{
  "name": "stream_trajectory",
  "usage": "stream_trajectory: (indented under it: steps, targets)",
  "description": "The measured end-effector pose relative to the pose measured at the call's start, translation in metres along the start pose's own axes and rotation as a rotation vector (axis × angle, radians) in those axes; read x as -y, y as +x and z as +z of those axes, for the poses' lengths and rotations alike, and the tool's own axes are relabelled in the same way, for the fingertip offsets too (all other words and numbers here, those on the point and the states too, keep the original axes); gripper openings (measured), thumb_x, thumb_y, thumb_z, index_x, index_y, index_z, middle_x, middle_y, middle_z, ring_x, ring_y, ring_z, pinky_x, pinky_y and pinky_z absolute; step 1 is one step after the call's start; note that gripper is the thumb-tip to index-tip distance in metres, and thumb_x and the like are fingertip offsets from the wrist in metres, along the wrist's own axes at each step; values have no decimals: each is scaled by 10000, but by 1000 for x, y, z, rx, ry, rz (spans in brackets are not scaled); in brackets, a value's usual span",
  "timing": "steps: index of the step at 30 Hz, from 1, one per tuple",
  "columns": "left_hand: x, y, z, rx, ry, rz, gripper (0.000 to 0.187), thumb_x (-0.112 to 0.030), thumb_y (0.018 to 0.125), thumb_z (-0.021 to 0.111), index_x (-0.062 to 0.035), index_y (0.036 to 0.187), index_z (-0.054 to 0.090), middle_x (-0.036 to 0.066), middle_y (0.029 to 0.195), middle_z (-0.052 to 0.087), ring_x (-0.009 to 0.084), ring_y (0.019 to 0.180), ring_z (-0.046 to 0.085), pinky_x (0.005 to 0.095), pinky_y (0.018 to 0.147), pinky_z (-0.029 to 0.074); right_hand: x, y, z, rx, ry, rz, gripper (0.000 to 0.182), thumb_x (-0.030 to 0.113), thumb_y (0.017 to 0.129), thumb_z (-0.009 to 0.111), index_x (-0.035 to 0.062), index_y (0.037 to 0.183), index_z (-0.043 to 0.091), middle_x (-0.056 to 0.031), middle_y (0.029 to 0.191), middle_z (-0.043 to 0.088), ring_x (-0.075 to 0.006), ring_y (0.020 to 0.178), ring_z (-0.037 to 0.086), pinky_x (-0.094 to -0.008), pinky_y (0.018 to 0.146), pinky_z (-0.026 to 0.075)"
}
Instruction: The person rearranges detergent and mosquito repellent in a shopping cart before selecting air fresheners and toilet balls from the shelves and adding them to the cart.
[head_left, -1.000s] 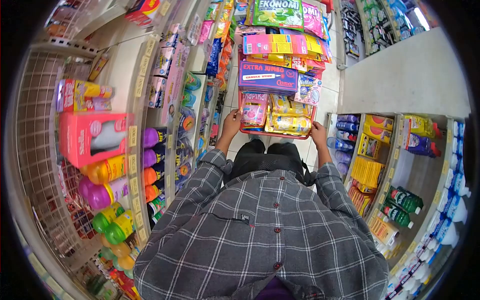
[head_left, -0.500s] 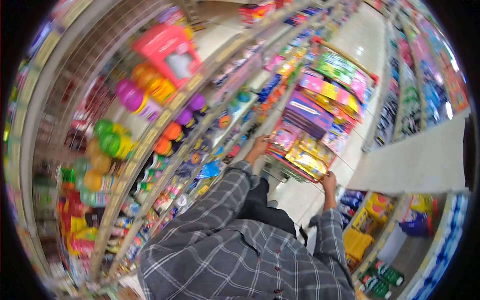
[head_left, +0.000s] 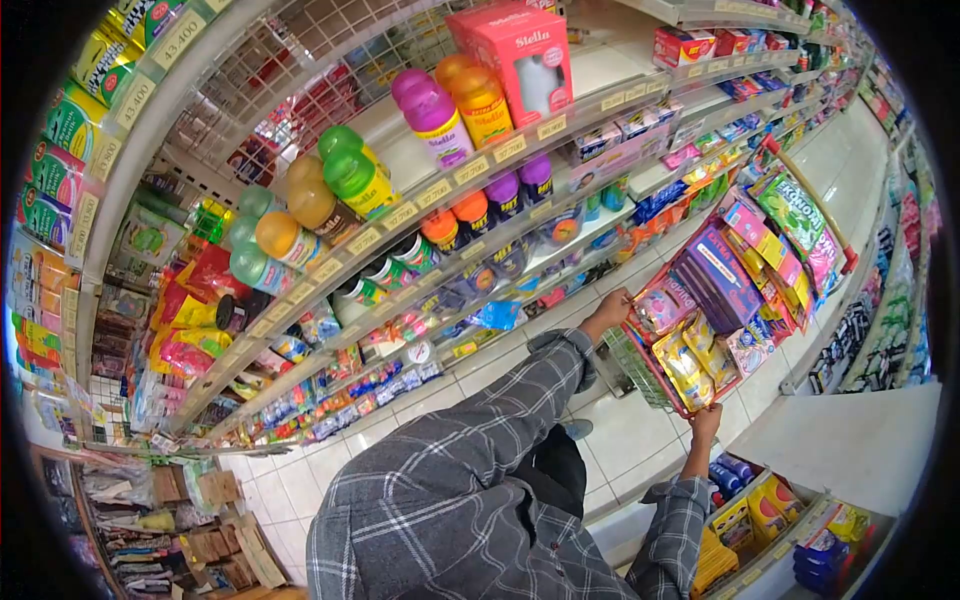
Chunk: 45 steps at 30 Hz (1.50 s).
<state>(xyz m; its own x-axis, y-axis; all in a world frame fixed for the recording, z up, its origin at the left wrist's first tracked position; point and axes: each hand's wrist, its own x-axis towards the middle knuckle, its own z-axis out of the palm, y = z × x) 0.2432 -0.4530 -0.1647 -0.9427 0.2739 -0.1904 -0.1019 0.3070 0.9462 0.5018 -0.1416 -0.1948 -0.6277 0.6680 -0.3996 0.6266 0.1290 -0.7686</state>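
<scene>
A wire shopping cart [head_left: 640, 372] with a red rim stands in the aisle in front of me. My left hand [head_left: 608, 312] is closed on the left corner of its near rim. On the right corner my right hand [head_left: 706, 424] grips the same rim. Packed inside are yellow packets [head_left: 690, 365], a pink packet [head_left: 665, 303], a purple box [head_left: 718, 275], pink-and-yellow packs [head_left: 760, 243] and a green bag [head_left: 790, 208]. The cart's push bar [head_left: 812, 203] is at the far end.
A shelf [head_left: 430, 203] along the left carries bottles with coloured round caps and a pink Stella box [head_left: 525, 75]. To the lower right, a low shelf [head_left: 780, 545] holds yellow and blue packs. Tiled floor [head_left: 400, 425] runs between the shelves.
The view has swung left and sharpened, so the cart and both hands appear farther right. More of the left shelf and floor shows. Both hands keep their hold on the cart.
</scene>
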Motion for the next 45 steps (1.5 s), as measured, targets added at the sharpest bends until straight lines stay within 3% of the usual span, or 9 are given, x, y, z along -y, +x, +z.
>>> stream_trajectory:
  steps: [7,8,11,15,24,28,31,35,45]
  targets:
    - [0,-16,-11,40,105,-80,140,-48,850,579,-65,990,585,137,809,648,259,753,635,387,666,494,40,-58,3,-96,-10,9,158,53,852,532,23,1001,488,-114,773,592,-175,552,574,-305,461,466]
    - [0,-21,-13,40,98,-79,142,-48,852,576,-68,993,586,137,817,650,258,760,637,387,670,494,44,-64,2,-48,-69,48,218,73,871,518,45,1086,497,-124,935,596,-206,726,629,-318,528,558]
    - [1,-26,-21,59,137,-83,144,-49,861,565,-65,1003,586,139,843,657,257,782,643,388,694,498,50,-81,4,-52,3,83,222,73,879,508,48,1100,504,-130,937,602,-222,752,637,-328,555,578]
    - [20,-33,-14,64,170,-61,129,-47,877,557,-40,1003,582,137,872,665,259,818,646,373,753,502,25,-80,13,-141,76,7,161,57,876,532,16,1031,513,-124,782,603,-189,583,601,-307,447,502]
    - [9,-58,-42,92,165,-66,124,-50,848,610,-51,972,602,100,821,641,214,766,619,352,711,497,27,-114,21,-186,62,36,177,35,893,524,17,1067,549,-139,808,643,-180,599,626,-300,449,509]
    - [69,-48,-37,63,134,98,106,-102,872,584,-69,960,633,109,812,660,232,746,639,363,697,507,-15,-110,30,-244,75,3,158,78,855,565,20,999,594,-156,798,650,-243,732,637,-368,673,499]
    - [44,-63,-56,200,169,-16,161,-125,866,550,-25,951,643,128,894,684,218,856,635,374,779,492,-24,-117,38,-295,96,-76,149,93,846,578,23,975,606,-171,812,656,-268,730,626,-372,694,491]
    - [11,-87,-73,257,231,-192,286,-198,873,563,-40,1110,589,78,898,633,191,648,586,346,527,482,-9,-147,39,-312,68,-3,147,110,878,582,9,980,616,-165,806,662,-269,719,637,-386,687,496]
    - [9,-112,-92,317,245,-383,389,-315,862,673,-141,1190,557,0,1020,618,173,914,561,409,628,496,-2,-191,50,-382,186,-2,138,96,882,598,6,977,643,-176,782,672,-276,708,659,-391,667,508]
